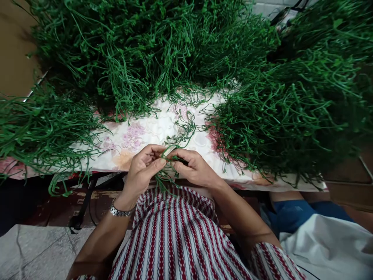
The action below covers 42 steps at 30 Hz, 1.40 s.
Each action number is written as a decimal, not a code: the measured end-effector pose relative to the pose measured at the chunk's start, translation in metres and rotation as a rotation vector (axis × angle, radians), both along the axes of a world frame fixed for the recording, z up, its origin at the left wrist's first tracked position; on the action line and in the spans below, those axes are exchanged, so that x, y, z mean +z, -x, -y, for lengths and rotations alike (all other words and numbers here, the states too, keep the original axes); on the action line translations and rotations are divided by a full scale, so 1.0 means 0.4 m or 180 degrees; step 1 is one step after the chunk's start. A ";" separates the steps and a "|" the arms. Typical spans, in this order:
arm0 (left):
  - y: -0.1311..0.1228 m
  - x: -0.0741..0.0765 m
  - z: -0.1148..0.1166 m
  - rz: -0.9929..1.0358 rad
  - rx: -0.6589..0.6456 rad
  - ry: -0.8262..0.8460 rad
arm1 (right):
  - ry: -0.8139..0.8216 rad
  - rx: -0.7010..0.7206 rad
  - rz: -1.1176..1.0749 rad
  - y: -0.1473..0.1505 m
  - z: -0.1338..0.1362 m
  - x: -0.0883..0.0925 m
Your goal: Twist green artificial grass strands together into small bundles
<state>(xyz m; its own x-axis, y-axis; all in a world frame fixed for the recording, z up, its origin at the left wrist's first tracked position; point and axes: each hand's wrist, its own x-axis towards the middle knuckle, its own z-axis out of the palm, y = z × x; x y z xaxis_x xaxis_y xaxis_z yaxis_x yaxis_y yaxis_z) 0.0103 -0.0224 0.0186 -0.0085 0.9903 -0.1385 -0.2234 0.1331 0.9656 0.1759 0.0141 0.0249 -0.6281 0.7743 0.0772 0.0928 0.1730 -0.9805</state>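
Observation:
Near the table's front edge, my left hand point(145, 166) and my right hand point(194, 168) meet fingertip to fingertip. Both pinch a small bunch of thin green stems point(188, 132), whose knobbly tips trail onto the cloth beyond the fingers. More strands of the bunch hang down below my hands toward my lap. A pale flat strip point(168, 151) shows between the fingertips; whether it is a tie or a part of the plant, I cannot tell. The exact grip of the inner fingers is partly hidden.
A floral tablecloth point(136, 136) covers the table. Tall heaps of green stems point(151, 42) fill its far side, with further piles at left point(37, 128) and right point(276, 112). Another person's legs in blue shorts point(303, 210) are close on the right.

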 end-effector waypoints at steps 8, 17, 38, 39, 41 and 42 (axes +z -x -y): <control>0.009 -0.040 0.047 -0.0858 0.0589 -0.0384 | -0.0188 -0.0114 0.0402 0.019 0.005 -0.017; 0.011 -0.018 0.042 -0.1392 0.0344 -0.0804 | -0.0250 -0.0159 0.0333 0.020 0.005 -0.025; 0.005 0.014 0.034 -0.1484 -0.0229 -0.0399 | -0.1230 0.0228 0.0726 -0.001 0.012 -0.020; 0.004 0.013 0.033 -0.1448 -0.0203 -0.0451 | -0.1175 0.0175 0.0663 0.002 0.016 -0.022; 0.005 0.009 0.030 -0.1266 -0.0178 -0.0512 | -0.1042 -0.0004 0.0566 0.011 0.025 -0.027; 0.005 0.006 0.029 -0.1134 -0.0200 -0.0512 | -0.0997 -0.0115 0.0571 0.016 0.030 -0.031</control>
<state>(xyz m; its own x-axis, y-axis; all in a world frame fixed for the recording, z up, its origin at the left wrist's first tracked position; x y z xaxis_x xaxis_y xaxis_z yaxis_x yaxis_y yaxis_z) 0.0081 -0.0340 0.0210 0.0333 0.9993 0.0191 0.1331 -0.0234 0.9908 0.1694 0.0022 0.0126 -0.6259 0.7525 0.2050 0.2701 0.4558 -0.8481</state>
